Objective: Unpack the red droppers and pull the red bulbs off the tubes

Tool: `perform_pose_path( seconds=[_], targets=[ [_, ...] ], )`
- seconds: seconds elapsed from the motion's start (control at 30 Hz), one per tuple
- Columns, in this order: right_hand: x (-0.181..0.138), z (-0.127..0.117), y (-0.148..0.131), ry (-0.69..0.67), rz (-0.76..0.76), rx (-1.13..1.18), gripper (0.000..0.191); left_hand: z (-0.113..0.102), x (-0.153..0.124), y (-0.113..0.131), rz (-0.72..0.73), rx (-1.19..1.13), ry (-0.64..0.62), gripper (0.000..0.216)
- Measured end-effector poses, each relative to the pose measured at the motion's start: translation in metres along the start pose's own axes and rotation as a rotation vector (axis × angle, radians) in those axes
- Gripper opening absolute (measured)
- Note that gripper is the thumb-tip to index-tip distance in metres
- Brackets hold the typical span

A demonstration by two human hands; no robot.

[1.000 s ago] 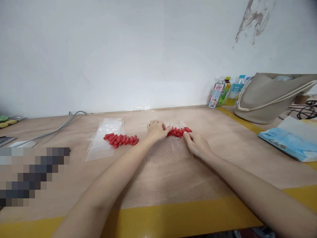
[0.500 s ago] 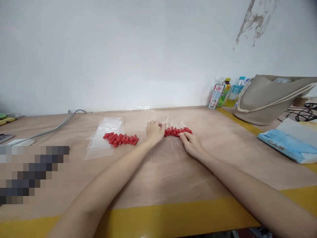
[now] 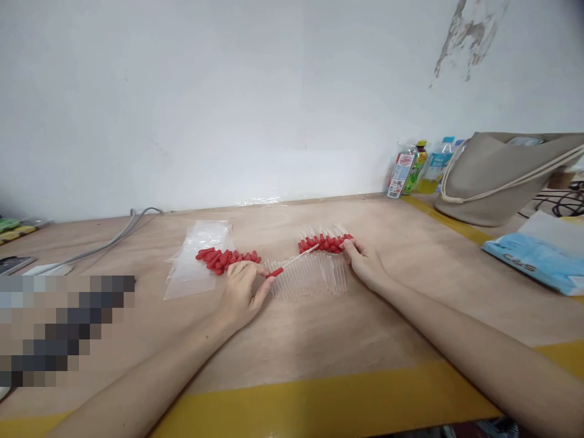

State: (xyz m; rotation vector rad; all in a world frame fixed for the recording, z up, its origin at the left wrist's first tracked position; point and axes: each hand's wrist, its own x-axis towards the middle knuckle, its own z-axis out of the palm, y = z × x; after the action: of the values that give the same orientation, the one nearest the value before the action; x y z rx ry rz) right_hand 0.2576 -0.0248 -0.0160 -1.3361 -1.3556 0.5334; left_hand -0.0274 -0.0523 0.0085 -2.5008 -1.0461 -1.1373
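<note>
My left hand (image 3: pixel 244 289) pinches the red end of a thin pale stick (image 3: pixel 296 258) between thumb and fingers. The stick slants up to the right, its far end over a row of red-ended sticks (image 3: pixel 326 243). At that row's right end, my right hand (image 3: pixel 362 263) has thumb and forefinger closed on a red piece. Below the row lie many thin clear sticks (image 3: pixel 310 280) side by side. Just beyond my left hand is a pile of red, rounded, elongated pieces (image 3: pixel 223 258), partly on clear plastic sheets (image 3: pixel 191 281).
A grey bag (image 3: pixel 493 176) stands at the right, beside bottles (image 3: pixel 438 167) and a carton (image 3: pixel 401 175). Nearer lies a blue tissue pack (image 3: pixel 529 261). Grey cables (image 3: pixel 112 237) run along the left. Yellow tape (image 3: pixel 292 401) borders the front edge.
My left hand has moved left and nearer to me, away from the row, with the red-ended stick now showing in its fingers. My right hand stays at the row's right end.
</note>
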Motion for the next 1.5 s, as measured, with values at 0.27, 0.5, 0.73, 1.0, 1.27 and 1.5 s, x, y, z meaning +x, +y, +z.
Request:
perform_pose_path(
  seconds=[0.27, 0.5, 0.73, 1.0, 1.27, 1.5],
  targets=[
    [-0.017, -0.004, -0.031, -0.047, -0.440, -0.192, 0.029, 0.007, 0.003, 0.006, 0.109, -0.008, 0.040, 0.008],
    [-0.041, 0.013, -0.049, -0.234, -0.896, -0.572, 0.022, 0.009, 0.004, 0.010, 0.152, -0.011, 0.046, 0.005],
    [-0.045, 0.024, -0.044, -0.258, -0.963, -0.500, 0.023, 0.006, 0.011, 0.019, 0.237, 0.046, -0.080, 0.012],
    [-0.049, 0.022, -0.044, -0.272, -1.075, -0.442, 0.021, 0.002, 0.011, 0.023, 0.296, 0.046, -0.155, 0.012],
    [-0.052, 0.020, -0.044, -0.233, -1.204, -0.461, 0.014, -0.003, 0.010, 0.023, 0.267, 0.015, -0.249, 0.018],
    [-0.044, 0.003, -0.035, -0.129, -1.062, -0.440, 0.020, -0.011, 0.000, 0.001, 0.162, 0.015, -0.181, 0.021]
  ],
)
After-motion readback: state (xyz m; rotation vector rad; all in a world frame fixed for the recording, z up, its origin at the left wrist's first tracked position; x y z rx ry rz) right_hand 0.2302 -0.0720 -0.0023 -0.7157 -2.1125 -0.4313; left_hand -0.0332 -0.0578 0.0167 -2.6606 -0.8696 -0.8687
